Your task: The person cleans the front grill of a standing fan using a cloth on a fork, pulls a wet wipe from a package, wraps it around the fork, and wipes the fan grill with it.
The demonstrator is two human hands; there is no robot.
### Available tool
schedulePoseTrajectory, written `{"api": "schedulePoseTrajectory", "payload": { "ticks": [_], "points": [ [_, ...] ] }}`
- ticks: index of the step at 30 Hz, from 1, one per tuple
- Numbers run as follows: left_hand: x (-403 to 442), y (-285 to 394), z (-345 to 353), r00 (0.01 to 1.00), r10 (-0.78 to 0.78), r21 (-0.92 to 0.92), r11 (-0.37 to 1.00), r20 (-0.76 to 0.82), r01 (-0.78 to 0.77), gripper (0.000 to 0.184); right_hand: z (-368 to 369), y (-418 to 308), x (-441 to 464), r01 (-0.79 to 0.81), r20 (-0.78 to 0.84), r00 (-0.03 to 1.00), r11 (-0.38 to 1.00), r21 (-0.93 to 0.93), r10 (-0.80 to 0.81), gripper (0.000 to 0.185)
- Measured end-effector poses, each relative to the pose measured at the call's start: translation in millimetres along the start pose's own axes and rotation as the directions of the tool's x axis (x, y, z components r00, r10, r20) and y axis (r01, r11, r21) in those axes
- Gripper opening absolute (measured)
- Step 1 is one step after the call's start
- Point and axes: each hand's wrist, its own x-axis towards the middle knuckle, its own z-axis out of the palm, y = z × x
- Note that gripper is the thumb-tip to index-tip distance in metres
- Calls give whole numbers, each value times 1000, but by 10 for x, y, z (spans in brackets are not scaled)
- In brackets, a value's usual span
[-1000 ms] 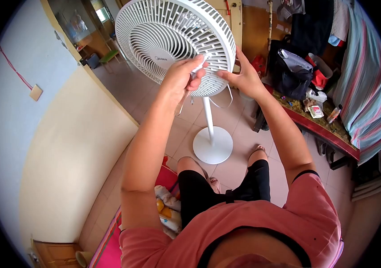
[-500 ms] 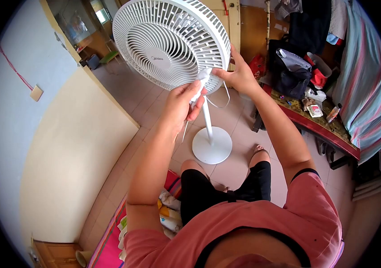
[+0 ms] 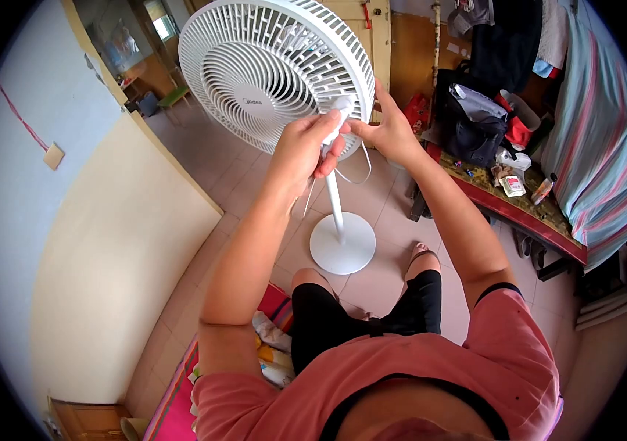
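Note:
A white pedestal fan (image 3: pixel 255 103) stands on the tiled floor, its round base (image 3: pixel 343 244) in front of the person's feet and its grille tilted. My left hand (image 3: pixel 307 151) is closed round a crumpled white cloth or tissue (image 3: pixel 339 117), held up at the lower right part of the grille. My right hand (image 3: pixel 391 128) is at the right rim of the fan head, its thumb reaching toward the white cloth and its fingers partly hidden behind the rim. A thin white cord (image 3: pixel 357 173) hangs below the fan head.
On the right a low table (image 3: pixel 504 200) with a red edge bears a dark bag (image 3: pixel 471 132), a small bottle (image 3: pixel 543 189) and packets. A striped curtain (image 3: pixel 596 140) hangs beside it. A pale wall panel (image 3: pixel 115 257) stands at left; pink bedding (image 3: pixel 174 400) lies lower left.
The white cloth in my left hand was low on the grille a second ago, dropped toward the rim, and is now slightly higher again. The view has shifted a little.

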Motion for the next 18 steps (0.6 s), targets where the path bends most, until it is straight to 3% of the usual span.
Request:
{"api": "schedulePoseTrajectory", "payload": {
  "ticks": [3, 5, 9, 15, 18],
  "points": [
    [175, 3, -10, 999, -12, -8, 1000, -35, 12, 31, 11, 32, 21, 21, -8, 1000, 999, -47, -22, 85],
    [273, -9, 7, 999, 11, -46, 999, 43, -9, 29, 36, 28, 4, -7, -40, 999, 999, -32, 6, 85],
    [334, -23, -37, 999, 1, -63, 998, 46, 2, 31, -13, -18, 17, -48, 1, 999, 999, -12, 48, 85],
    [163, -50, -113, 1000, -4, -59, 998, -31, 2, 30, 34, -5, 30, 79, -8, 997, 997, -13, -79, 84],
    [92, -69, -74, 999, -31, -130, 991, -27, 27, 30, 47, 15, 19, 28, -19, 999, 998, -56, -30, 84]
  ]
}}
